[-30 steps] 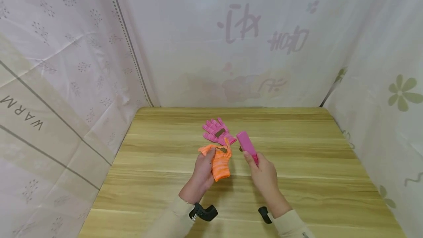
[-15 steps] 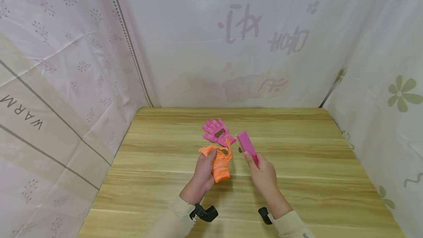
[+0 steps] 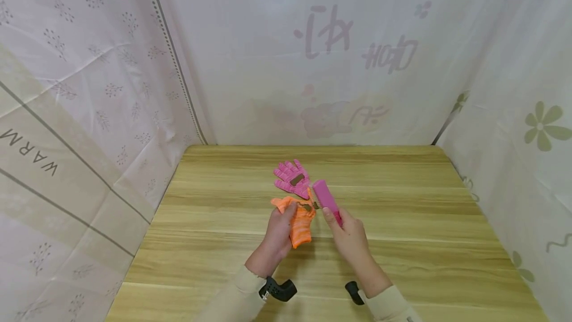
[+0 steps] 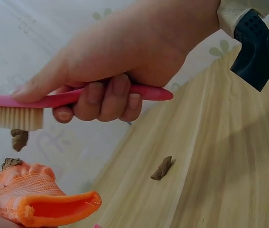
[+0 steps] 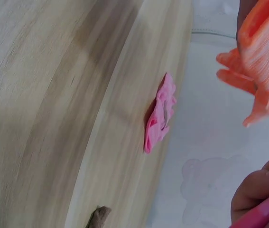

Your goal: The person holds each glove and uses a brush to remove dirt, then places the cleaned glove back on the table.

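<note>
My left hand [image 3: 278, 232] holds an orange striped knit glove [image 3: 301, 230], thumb on top; its open cuff shows in the left wrist view. A brown lump [image 4: 12, 163] sits on the glove. My right hand [image 3: 350, 237] grips a pink-handled brush [image 3: 325, 195], fingers curled round the handle and thumb along its back. The cream bristles [image 4: 13, 117] point down toward the glove in the left wrist view. Just beneath them, a second brown clump [image 4: 19, 138] overlaps their tips. The brush head is right beside the glove's fingers in the head view.
A pink striped glove [image 3: 289, 175] with a brown patch lies flat behind the hands on the wood-grain table [image 3: 214, 222]. One loose brown piece [image 4: 162, 168] lies on the tabletop. Patterned curtains [image 3: 277, 63] stand round the back and sides.
My right hand has moved left with the brush, closing the gap to the orange glove; the brown clump at the bristles moved along. The left hand shifted slightly right. The pink glove stayed put.
</note>
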Action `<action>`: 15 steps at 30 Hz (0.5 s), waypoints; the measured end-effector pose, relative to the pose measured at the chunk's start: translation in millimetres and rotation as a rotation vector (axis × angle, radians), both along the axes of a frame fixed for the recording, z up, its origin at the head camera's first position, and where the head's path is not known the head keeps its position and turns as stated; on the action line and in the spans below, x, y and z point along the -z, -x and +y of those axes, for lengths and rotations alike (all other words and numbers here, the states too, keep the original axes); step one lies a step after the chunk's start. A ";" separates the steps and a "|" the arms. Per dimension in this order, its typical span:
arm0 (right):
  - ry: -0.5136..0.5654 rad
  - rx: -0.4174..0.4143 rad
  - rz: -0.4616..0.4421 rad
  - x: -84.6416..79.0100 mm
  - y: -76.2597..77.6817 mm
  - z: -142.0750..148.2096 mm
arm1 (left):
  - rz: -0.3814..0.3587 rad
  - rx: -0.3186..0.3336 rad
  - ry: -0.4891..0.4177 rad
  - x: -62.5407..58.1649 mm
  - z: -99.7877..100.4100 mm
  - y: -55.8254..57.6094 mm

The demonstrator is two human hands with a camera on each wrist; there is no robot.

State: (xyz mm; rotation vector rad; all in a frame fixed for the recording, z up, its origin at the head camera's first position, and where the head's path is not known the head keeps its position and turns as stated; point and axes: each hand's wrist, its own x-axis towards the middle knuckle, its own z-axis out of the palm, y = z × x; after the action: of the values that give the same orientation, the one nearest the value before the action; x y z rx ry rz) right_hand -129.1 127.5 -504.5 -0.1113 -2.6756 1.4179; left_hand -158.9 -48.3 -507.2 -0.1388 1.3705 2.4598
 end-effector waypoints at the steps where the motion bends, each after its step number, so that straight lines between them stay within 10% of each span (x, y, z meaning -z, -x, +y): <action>1: 0.003 -0.021 -0.002 -0.3 -0.8 -1.4 | 0.000 -0.003 0.005 0.2 0.7 0.1; 15: -0.227 -0.110 0.007 1.2 -1.5 0.3 | 0.013 0.012 0.014 -4.6 -0.7 2.0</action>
State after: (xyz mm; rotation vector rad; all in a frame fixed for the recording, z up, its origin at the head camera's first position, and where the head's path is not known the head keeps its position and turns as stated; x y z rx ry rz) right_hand -127.6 127.8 -505.7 0.0606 -2.8528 1.1259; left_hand -160.9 -49.0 -502.6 -0.1179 1.3907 2.4460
